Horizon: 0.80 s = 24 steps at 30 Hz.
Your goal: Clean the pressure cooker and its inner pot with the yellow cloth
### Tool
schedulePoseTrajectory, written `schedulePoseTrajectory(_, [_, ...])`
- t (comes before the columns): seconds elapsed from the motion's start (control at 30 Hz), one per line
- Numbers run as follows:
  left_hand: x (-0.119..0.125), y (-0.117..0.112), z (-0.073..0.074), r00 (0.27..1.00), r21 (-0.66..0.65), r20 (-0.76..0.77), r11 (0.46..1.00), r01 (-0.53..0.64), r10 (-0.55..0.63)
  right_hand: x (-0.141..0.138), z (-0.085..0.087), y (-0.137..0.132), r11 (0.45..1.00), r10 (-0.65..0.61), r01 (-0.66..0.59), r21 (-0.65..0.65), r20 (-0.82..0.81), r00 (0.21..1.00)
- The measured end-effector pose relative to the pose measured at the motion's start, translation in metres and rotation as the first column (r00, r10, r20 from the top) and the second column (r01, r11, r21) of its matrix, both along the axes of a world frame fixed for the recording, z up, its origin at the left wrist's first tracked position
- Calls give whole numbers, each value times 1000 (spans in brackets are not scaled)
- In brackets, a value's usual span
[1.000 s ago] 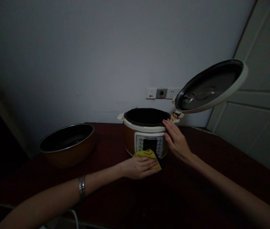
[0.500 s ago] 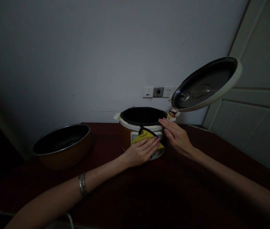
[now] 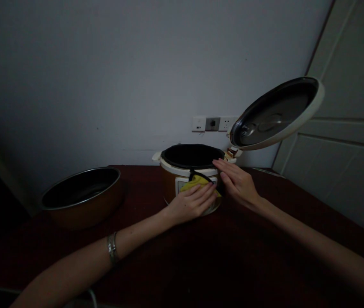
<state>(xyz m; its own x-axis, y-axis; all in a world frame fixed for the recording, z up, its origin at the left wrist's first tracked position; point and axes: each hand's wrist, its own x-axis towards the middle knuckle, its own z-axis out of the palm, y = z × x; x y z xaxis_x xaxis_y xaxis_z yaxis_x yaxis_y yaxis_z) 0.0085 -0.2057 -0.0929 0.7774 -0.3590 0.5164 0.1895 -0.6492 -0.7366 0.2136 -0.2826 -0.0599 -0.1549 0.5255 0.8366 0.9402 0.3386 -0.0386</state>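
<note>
A rice cooker [image 3: 170, 179] with a brown body and cream rim stands upright, its hinged lid [image 3: 278, 115] raised to the right. Under the fingers of my left hand [image 3: 190, 203], a yellow cloth [image 3: 198, 179] with a black edge is pressed against the cooker's front panel, hiding part of it. My right hand [image 3: 238, 182] lies along the cooker's right side, its fingers stretched out and the tips at the rim. The inside of the cooker is too dark to make out.
A brown inner pot [image 3: 88, 209] with a dark inside stands on the left of the dark red table [image 3: 140, 256]. Wall sockets [image 3: 212, 124] are behind the cooker, and a pale door [image 3: 339, 141] is at the right. A light cable [image 3: 92, 297] shows at the lower left.
The cloth has shifted and bunched slightly under my left hand, covering a little less of the lower panel. My right hand stays against the cooker; the view has shifted slightly.
</note>
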Motion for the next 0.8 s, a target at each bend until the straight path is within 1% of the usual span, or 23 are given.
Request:
schedulePoseTrajectory(0.07, [-2, 3, 13, 1000, 14, 31, 1000, 0, -1, 0, 0, 1, 1000, 1, -1, 11, 1, 1000])
schedulePoseTrajectory(0.1, [-2, 3, 14, 1000, 25, 24, 1000, 6, -6, 0, 0, 1, 1000, 1, -1, 15, 4, 1000])
schedulePoseTrajectory(0.13, [-2, 3, 13, 1000, 33, 6, 999, 14, -14, 0, 0, 1, 1000, 1, -1, 19, 8, 1000])
schedulePoseTrajectory(0.2, [0, 1, 1, 997, 50, -64, 998, 37, -34, 0, 1, 1, 1000, 1, -2, 25, 18, 1000])
schedulePoseTrajectory(0.3, [5, -1, -26, 977, 72, -193, 991, 109, -93, 0, 7, 1, 1000, 5, -6, 29, 32, 999])
schedulePoseTrajectory(0.37, [6, -1, -41, 951, 70, -275, 984, 166, -141, 2, 12, 0, 1000, 17, -17, -2, 50, 999])
schedulePoseTrajectory(0.43, [5, 3, -49, 920, 40, -340, 975, 219, -193, 5, 16, -3, 998, 41, -38, -43, 62, 997])
schedulePoseTrajectory(0.5, [0, 7, -49, 886, -25, -388, 964, 265, -254, 9, 14, -9, 998, 67, -65, -19, 90, 994])
schedulePoseTrajectory(0.53, [-3, 10, -47, 867, -77, -404, 956, 285, -291, 9, 10, -14, 996, 80, -82, 18, 119, 990])
schedulePoseTrajectory(0.6, [-9, 14, -41, 835, -214, -411, 929, 303, -367, 7, -4, -27, 987, 115, -138, 88, 226, 967])
schedulePoseTrajectory(0.67, [-13, 16, -36, 818, -369, -377, 880, 298, -435, -1, -23, -40, 974, 167, -211, 81, 366, 916])
schedulePoseTrajectory(0.73, [-16, 16, -32, 823, -514, -302, 809, 285, -481, -14, -44, -50, 967, 213, -255, 24, 481, 851])
schedulePoseTrajectory(0.8, [-15, 14, -29, 841, -636, -191, 717, 287, -507, -28, -62, -54, 966, 229, -259, -22, 537, 812])
